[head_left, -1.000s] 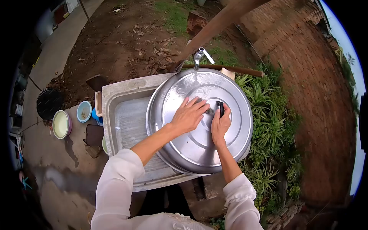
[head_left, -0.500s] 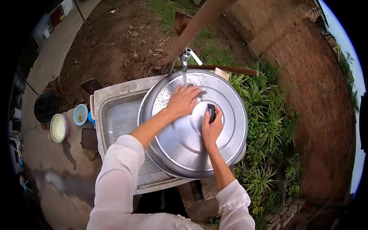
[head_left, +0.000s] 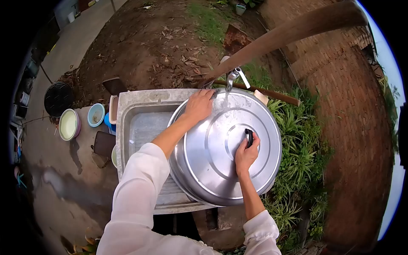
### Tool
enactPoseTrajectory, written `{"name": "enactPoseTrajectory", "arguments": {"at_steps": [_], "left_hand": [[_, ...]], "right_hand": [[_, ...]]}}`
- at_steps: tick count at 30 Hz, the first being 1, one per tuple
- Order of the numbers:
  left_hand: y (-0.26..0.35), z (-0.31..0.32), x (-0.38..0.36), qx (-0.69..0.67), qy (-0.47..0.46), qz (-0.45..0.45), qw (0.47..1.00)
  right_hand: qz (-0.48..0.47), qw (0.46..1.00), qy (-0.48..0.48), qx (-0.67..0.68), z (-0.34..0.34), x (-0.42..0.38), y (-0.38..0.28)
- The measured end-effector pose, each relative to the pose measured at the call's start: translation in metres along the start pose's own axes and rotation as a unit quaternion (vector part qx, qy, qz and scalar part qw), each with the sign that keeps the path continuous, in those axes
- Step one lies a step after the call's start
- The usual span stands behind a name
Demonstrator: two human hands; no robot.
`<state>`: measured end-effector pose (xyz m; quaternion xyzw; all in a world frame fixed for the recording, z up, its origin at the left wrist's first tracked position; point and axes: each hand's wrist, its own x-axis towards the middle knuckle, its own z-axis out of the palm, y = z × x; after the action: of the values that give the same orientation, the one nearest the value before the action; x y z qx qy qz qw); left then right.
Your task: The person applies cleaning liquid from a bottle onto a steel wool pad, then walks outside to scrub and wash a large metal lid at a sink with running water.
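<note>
A large round metal lid (head_left: 216, 159) lies on a wide metal pot (head_left: 180, 170) at the sink's right side. My right hand (head_left: 246, 155) is closed around the lid's black handle (head_left: 249, 138). On the lid's far left rim, my left hand (head_left: 199, 105) presses down a small dark grey scrubber (head_left: 215, 93), mostly hidden by the fingers. Water runs from the metal tap (head_left: 230, 78) onto the wet far part of the lid, just right of my left hand.
The stone sink (head_left: 127, 100) extends left under the pot. A wooden pole (head_left: 289, 32) slants above the tap. Leafy plants (head_left: 293, 140) border the right side. A pale green basin (head_left: 69, 124) and a light blue basin (head_left: 96, 114) stand on the ground at left.
My left hand has slid from the lid's inner surface outward to its far left rim. My right hand stays on the handle. The whole view has shifted somewhat.
</note>
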<state>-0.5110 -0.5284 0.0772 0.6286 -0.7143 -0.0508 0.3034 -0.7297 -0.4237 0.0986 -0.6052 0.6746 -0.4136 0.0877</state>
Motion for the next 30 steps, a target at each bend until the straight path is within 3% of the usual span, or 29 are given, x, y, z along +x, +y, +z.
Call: {"name": "enactPoseTrajectory", "arguments": {"at_steps": [2,3,5,7,9,10,12,15,16,19,21,22,25,30], "left_hand": [[-0.014,0.003,0.016,-0.129,-0.065,-0.153,0.978],[-0.017,0.004,0.003,-0.132,-0.066,-0.161,0.976],[-0.029,-0.006,-0.027,-0.137,0.018,-0.158,0.978],[-0.040,-0.030,-0.083,-0.185,-0.046,-0.269,0.944],[-0.048,-0.022,-0.155,-0.188,0.003,-0.255,0.949],[-0.045,-0.017,-0.162,-0.186,0.000,-0.253,0.949],[-0.032,-0.012,-0.163,-0.206,0.114,-0.210,0.949],[-0.061,-0.011,-0.085,-0.331,0.007,-0.201,0.922],[-0.073,-0.006,-0.060,-0.383,-0.039,-0.209,0.899],[-0.092,0.019,-0.065,-0.413,-0.025,-0.230,0.881],[-0.079,0.004,-0.123,-0.415,0.010,-0.238,0.878],[-0.081,0.013,-0.163,-0.318,0.006,-0.259,0.912],[-0.057,0.023,-0.236,-0.371,0.028,-0.318,0.872],[-0.101,0.027,-0.101,-0.411,0.020,-0.257,0.875]], "right_hand": [[0.015,1.000,-0.006,-0.010,-0.002,0.000,-0.004],[0.014,1.000,-0.014,-0.015,-0.003,-0.004,-0.002],[0.000,1.000,-0.001,-0.005,0.000,0.000,0.000],[0.023,1.000,-0.017,-0.008,-0.002,0.000,-0.005],[-0.008,1.000,0.004,-0.005,0.001,0.000,-0.001],[-0.005,1.000,0.005,-0.005,0.001,0.001,0.001],[-0.024,1.000,0.006,-0.003,0.001,-0.001,0.004],[-0.050,0.999,0.008,0.001,0.000,0.000,0.007],[-0.020,1.000,-0.010,0.001,-0.002,0.000,0.004],[-0.059,0.998,0.010,-0.007,0.001,0.001,0.015],[-0.017,1.000,-0.008,0.017,-0.001,0.002,0.007],[-0.024,1.000,-0.001,0.019,0.000,0.002,0.009],[-0.036,0.999,0.006,0.025,0.003,0.001,0.014],[-0.034,0.999,-0.005,-0.002,-0.001,-0.001,0.000]]}}
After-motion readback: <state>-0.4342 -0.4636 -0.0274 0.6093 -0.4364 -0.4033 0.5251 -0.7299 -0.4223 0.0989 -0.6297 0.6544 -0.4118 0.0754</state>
